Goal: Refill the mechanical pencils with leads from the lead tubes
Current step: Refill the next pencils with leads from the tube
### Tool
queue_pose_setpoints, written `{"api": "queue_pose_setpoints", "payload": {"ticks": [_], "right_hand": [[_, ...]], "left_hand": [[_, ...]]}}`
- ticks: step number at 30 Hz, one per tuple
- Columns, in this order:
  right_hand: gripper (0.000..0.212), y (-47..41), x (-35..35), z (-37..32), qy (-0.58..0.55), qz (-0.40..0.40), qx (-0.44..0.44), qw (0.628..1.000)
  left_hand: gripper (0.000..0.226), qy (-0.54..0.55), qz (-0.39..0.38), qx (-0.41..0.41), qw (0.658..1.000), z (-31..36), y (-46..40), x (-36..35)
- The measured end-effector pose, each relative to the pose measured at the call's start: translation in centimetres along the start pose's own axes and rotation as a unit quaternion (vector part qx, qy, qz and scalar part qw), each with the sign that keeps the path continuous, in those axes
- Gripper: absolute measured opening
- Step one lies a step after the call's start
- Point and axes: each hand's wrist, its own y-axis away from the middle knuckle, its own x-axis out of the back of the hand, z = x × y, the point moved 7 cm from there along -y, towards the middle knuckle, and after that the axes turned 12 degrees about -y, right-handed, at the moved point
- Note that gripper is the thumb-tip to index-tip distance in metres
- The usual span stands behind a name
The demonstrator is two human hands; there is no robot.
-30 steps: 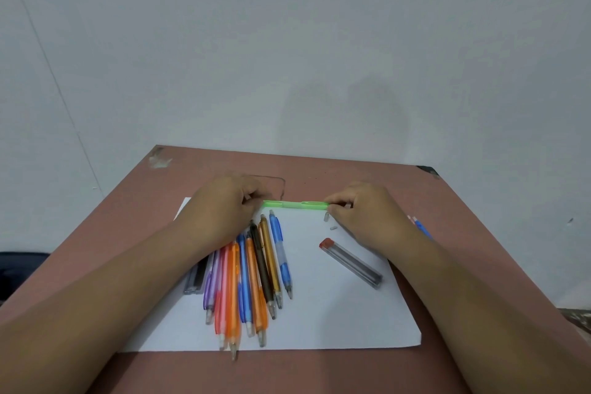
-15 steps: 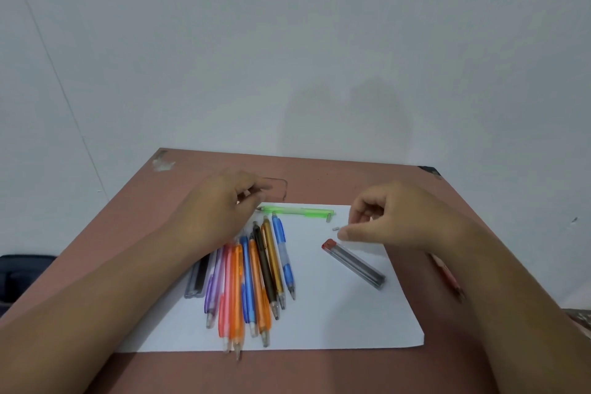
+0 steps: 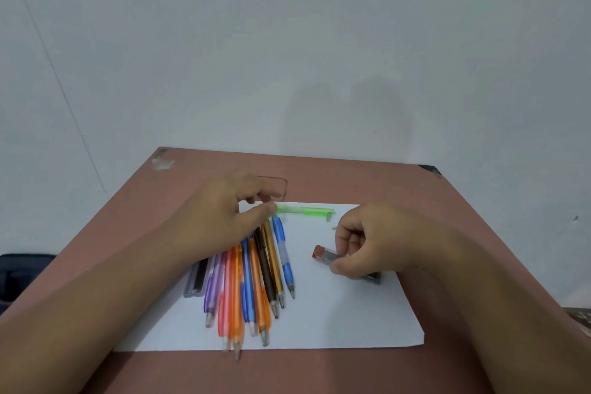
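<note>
Nine pencils (image 3: 256,278) fanned on paper (image 3: 335,313), one green pencil (image 3: 303,210) pinched by left hand (image 3: 224,217), two lead tubes, one tube (image 3: 326,254) gripped by right hand (image 3: 367,243), another (image 3: 195,278) leftmost.

white paper sheet (image 3: 335,323), flat on table | reddish-brown table (image 3: 367,179), worn patch at far left corner | pale grey wall (image 3: 287,41) behind | dark object (image 3: 19,275) at left edge, beside table
</note>
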Motion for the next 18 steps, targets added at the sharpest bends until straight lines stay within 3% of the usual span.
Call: {"api": "queue_pose_setpoints", "payload": {"ticks": [8,18], "right_hand": [[0.018,0.0,1.2,-1.8,-0.101,0.150,0.146,0.973],[0.027,-0.2,0.0,-2.9,-0.073,0.154,0.207,0.963]], "left_hand": [[0.036,0.045,-0.003,-0.095,0.994,3.2,0.7,0.3],[0.026,0.107,0.046,-0.093,0.989,3.0,0.4,0.8]]}}
